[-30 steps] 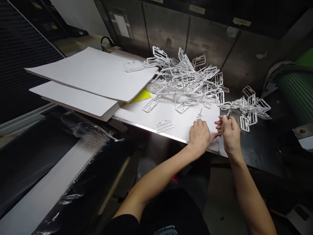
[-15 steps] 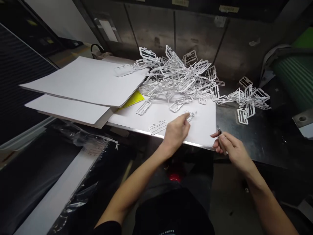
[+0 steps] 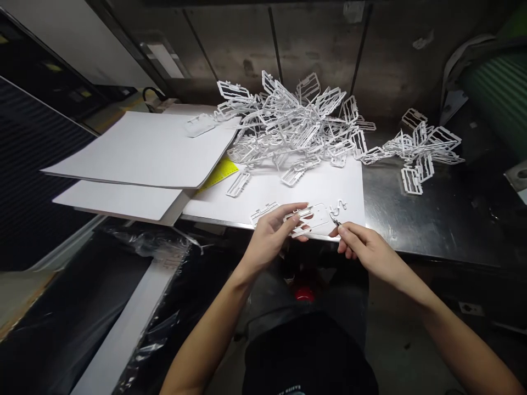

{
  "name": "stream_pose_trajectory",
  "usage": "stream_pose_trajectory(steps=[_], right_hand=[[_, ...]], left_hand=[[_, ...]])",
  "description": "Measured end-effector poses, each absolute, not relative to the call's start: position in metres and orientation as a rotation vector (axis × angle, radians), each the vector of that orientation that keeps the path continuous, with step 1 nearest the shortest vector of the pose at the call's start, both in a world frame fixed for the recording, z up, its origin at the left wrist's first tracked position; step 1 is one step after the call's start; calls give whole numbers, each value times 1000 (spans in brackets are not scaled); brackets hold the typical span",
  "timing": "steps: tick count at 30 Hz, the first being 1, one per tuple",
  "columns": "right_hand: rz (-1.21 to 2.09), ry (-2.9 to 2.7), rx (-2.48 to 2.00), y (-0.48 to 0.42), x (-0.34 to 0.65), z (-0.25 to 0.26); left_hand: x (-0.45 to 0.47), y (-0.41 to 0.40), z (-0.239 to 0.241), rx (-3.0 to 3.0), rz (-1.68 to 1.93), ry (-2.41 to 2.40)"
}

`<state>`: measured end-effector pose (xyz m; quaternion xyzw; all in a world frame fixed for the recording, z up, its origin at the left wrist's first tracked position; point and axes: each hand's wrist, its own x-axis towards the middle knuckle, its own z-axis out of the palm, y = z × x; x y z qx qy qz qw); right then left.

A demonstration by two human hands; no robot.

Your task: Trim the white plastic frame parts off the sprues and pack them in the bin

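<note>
My left hand point(image 3: 269, 236) grips a flat white plastic frame part point(image 3: 312, 215) at the near edge of the white sheet point(image 3: 284, 192). My right hand point(image 3: 362, 247) is closed on a small metal tool point(image 3: 334, 220), whose tip touches the right end of that part. A small curled white plastic piece point(image 3: 340, 205) lies just behind it. A large tangled heap of white plastic frames point(image 3: 288, 123) sits further back on the sheet. One loose frame point(image 3: 263, 212) lies beside my left hand.
A smaller heap of white frames point(image 3: 420, 153) lies on the metal bench point(image 3: 432, 214) at right. Stacked white boards point(image 3: 140, 153) overhang the bench at left, with a yellow ruler point(image 3: 220, 173) under them. Black plastic-wrapped material point(image 3: 82, 307) sits below left. A green roller point(image 3: 498, 104) stands at right.
My left hand reached to the sheet, picked up a white frame part and drew it to the near edge. My right hand moved left with the tool to meet it.
</note>
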<state>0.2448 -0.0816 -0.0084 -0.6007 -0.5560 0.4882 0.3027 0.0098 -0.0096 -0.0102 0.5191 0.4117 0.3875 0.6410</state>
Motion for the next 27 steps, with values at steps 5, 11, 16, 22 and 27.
stream_pose_trajectory(steps=[5,11,16,22,27], right_hand=[[1284,-1474,-1599,-82,245,-8],[1171,-1532,-1633,-79,243,-5],[1140,-1596,-1617,-71,243,1],[1141,-1617,-1640,-67,243,3],[1134,-1612,-1650,-67,239,3]], left_hand=[[8,-11,-8,1205,864,937],[8,-13,-8,1219,864,950],[6,-10,-8,1233,872,952],[1,-8,-7,1243,884,969],[-1,-8,-5,1244,887,969]])
